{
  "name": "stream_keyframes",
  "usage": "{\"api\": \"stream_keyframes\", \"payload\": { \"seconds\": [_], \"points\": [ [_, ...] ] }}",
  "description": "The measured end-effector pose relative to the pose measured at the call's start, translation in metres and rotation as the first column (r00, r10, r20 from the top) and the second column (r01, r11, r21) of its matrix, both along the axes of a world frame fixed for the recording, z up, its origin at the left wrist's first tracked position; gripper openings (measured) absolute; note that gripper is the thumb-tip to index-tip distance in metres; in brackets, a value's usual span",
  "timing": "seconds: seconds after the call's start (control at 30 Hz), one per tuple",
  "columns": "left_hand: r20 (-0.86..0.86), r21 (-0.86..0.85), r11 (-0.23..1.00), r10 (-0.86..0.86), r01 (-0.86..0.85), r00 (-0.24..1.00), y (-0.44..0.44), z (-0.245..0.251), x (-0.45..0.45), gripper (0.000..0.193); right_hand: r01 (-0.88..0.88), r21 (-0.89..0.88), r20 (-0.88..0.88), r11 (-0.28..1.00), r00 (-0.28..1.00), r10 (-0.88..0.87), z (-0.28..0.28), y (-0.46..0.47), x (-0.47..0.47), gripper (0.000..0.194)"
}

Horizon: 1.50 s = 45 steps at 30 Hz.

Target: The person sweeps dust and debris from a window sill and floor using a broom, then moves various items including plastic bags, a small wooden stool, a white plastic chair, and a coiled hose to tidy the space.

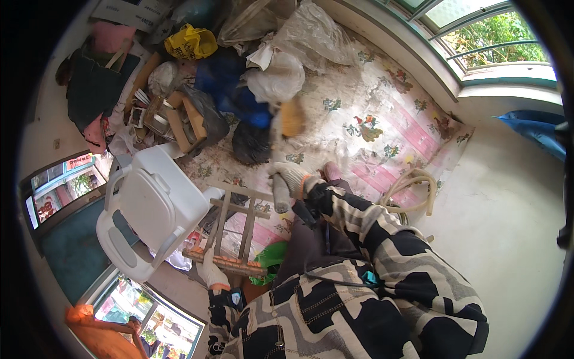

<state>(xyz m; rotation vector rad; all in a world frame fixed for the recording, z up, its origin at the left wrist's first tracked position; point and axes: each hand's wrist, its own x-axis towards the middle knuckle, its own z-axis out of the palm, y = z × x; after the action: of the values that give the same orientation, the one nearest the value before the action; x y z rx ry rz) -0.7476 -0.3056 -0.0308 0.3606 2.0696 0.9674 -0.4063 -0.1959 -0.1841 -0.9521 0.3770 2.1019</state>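
Observation:
My right hand [289, 177], in a white knit glove, is closed around the thick grey handle [281, 197] of a hand tool. The tool's far end is a blurred tan head [292, 119] above the floor sheet; its exact kind cannot be told. My left hand [213, 271], gloved too, grips the lower end of a small wooden stool frame [244, 224] with crossbars. That frame stands tilted in front of me, left of my legs. Beside it is a white plastic commode chair [148, 206] with armrests. A green plastic bag [271, 262] lies between the frame and my legs.
A stained, patterned plastic sheet [381, 130] covers the floor. Clutter at the far left includes a cardboard box [186, 121], a black bag [251, 142], a yellow bag [190, 42] and clear plastic bags [314, 36]. A coiled hose [415, 190] lies by the right wall.

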Motion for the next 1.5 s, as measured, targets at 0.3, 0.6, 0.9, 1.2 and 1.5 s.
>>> {"api": "stream_keyframes", "payload": {
  "seconds": [0.3, 0.6, 0.9, 1.2, 1.5],
  "points": [
    [0.030, -0.236, 0.965, 0.121, -0.111, 0.992, -0.038, -0.024, -0.081, 0.049, -0.151, 0.308, 0.027, 0.940, 0.988, 0.149, 0.005, 0.084, -0.088, 0.019],
    [-0.040, -0.089, 0.991, -0.102, 0.098, 0.994, -0.003, -0.015, -0.047, 0.050, -0.265, 0.057, -0.033, 0.963, 0.963, 0.267, 0.074, 0.001, 0.047, 0.022],
    [-0.328, -0.163, 0.952, -0.300, 0.259, 0.896, 0.015, -0.044, -0.051, 0.042, -0.400, -0.348, 0.118, 0.848, 0.878, 0.463, 0.160, -0.136, 0.163, 0.026],
    [-0.121, -0.249, 0.936, -0.285, 0.249, 0.951, 0.024, -0.045, -0.051, 0.056, -0.285, -0.212, -0.072, 0.935, 0.959, 0.275, 0.087, -0.123, 0.061, 0.018],
    [-0.095, -0.097, 0.966, -0.248, 0.239, 0.964, 0.031, -0.049, -0.046, 0.062, -0.064, -0.005, 0.155, 0.998, 0.986, 0.064, 0.169, -0.180, 0.142, 0.057]
  ]
}}
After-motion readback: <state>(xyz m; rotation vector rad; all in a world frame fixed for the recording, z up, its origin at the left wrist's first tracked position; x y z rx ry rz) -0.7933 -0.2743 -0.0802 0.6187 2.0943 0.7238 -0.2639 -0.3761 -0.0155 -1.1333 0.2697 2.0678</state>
